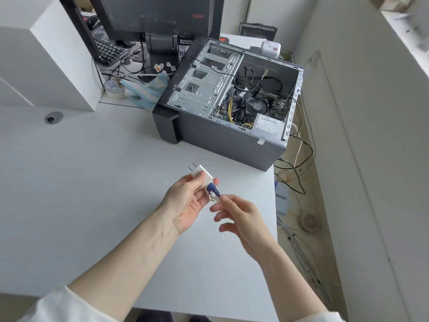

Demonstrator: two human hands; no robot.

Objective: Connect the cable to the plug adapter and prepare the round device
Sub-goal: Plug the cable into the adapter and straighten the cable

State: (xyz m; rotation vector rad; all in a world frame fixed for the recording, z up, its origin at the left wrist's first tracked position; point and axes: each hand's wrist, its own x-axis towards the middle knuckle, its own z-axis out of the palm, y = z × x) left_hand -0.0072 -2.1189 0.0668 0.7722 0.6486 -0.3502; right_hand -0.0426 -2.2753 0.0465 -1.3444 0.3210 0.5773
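Observation:
My left hand holds a white plug adapter above the white table, its two metal prongs pointing up and left. A dark blue cable connector meets the adapter's lower right end. The fingertips of my right hand pinch the connector's rear end, where a short bit of white cable shows. The rest of the cable is hidden by my hands. On the floor at the right lies a round, dusty, beige device.
An open dark computer case lies on its side at the table's far right corner. A monitor, keyboard, tape roll and blue cloth sit behind. Tangled cables hang off the right edge.

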